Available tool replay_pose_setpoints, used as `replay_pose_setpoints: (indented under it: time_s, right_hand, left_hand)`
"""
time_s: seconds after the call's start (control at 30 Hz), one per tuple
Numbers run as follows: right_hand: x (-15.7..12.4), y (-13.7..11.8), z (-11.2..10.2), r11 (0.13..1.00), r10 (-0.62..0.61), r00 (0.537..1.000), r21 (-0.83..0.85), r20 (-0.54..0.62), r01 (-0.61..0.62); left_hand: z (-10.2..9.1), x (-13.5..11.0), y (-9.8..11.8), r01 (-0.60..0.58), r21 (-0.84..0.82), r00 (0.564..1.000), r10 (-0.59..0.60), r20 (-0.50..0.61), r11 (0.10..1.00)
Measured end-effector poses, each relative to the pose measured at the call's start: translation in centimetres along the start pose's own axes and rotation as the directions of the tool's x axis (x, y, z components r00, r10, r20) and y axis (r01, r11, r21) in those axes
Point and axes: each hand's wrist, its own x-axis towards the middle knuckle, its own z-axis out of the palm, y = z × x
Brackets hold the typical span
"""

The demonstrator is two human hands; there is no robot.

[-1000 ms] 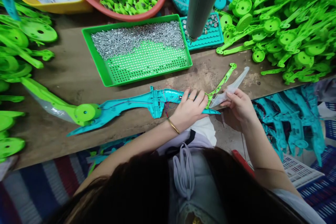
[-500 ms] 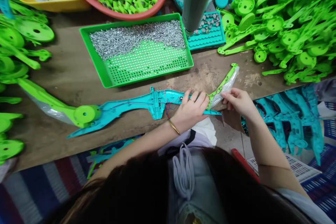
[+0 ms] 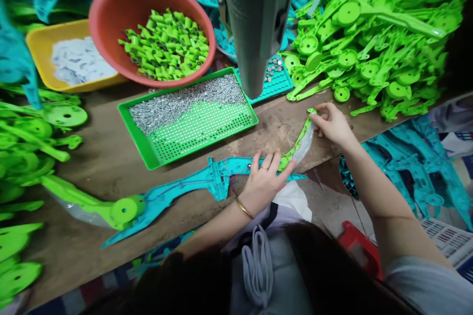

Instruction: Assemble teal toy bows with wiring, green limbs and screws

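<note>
While my left hand (image 3: 263, 183) is pressing its fingers flat on the blue toy shell (image 3: 207, 183) lying on the bench (image 3: 103, 157), my right hand (image 3: 331, 123) is pinching the green strip (image 3: 300, 141) beside it.

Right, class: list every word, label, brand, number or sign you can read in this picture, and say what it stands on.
None can be read.
The long turquoise plastic shell under the left hand: no print shows.
The curved green and clear plastic piece at the right hand: no print shows.
The green perforated tray of silver screws, red bowl and yellow tub: no labels show.
</note>
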Motion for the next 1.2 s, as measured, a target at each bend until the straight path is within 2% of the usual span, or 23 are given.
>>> replay_pose_setpoints:
  time_s: [0.23, 0.43, 0.53, 0.6, 0.73, 0.8, 0.9, 0.97, 1.03, 1.07, 1.13, 1.2]
  right_hand:
    - [-0.9, 0.6, 0.5, 1.000, -0.009, 0.997, -0.030, -0.076, 0.007]
    - [-1.1, 1.2, 0.2, 0.975, -0.110, 0.986, -0.208, -0.125, 0.083]
    - [-1.1, 1.3, -0.1, 0.966, -0.118, 0.986, -0.245, -0.117, 0.087]
    - [-1.0, 1.1, -0.3, 0.975, -0.092, 0.992, -0.211, -0.084, 0.072]
    - [-0.8, 0.8, -0.9, 1.000, -0.004, 0.999, 0.012, 0.041, 0.003]
    - [-0.6, 0.8, -1.1, 0.996, 0.020, 0.998, 0.087, 0.060, -0.025]
    - [-0.4, 0.9, -1.3, 0.994, 0.050, 0.998, 0.097, 0.047, -0.055]
    - [-0.2, 0.7, -1.3, 0.999, 0.043, 0.999, 0.025, 0.019, -0.043]
    - [0.1, 0.0, -1.3, 0.990, -0.052, 0.995, -0.137, -0.080, 0.041]
    - [0.4, -0.4, -1.2, 0.964, -0.142, 0.980, -0.245, -0.136, 0.105]
    - [1.4, -1.5, -1.0, 0.849, -0.367, 0.910, -0.469, -0.190, 0.244]
    - [2.7, -2.6, -0.7, 0.687, -0.540, 0.832, -0.637, -0.125, 0.350]
  left_hand:
    - [0.2, -0.1, -0.2, -0.013, -0.009, 0.999, 0.013, -0.035, 1.000]
    - [0.4, -0.2, -0.2, -0.024, -0.006, 0.997, 0.024, -0.075, 1.000]
    - [0.4, -0.2, -0.2, -0.026, -0.005, 0.997, 0.025, -0.079, 1.000]
    - [0.4, -0.2, -0.3, -0.025, -0.020, 0.998, 0.024, -0.058, 0.999]
    - [0.2, -0.2, -0.3, -0.020, -0.049, 1.000, 0.020, -0.002, 0.999]
    - [0.1, -0.2, -0.4, -0.020, -0.054, 1.000, 0.020, 0.006, 0.998]
    - [0.1, -0.1, -0.3, -0.012, -0.056, 1.000, 0.012, 0.007, 0.998]
    - [-0.1, 0.0, -0.2, -0.007, -0.050, 1.000, 0.007, 0.007, 0.999]
    - [-0.3, 0.1, -0.1, -0.003, -0.037, 1.000, 0.004, 0.019, 0.999]
    - [-0.5, 0.2, 0.0, 0.001, -0.029, 1.000, 0.000, 0.026, 1.000]
    - [-0.9, 0.3, 0.2, 0.017, -0.012, 0.999, -0.016, 0.039, 1.000]
    - [-1.2, 0.4, 0.5, 0.034, 0.005, 0.999, -0.035, 0.039, 0.999]
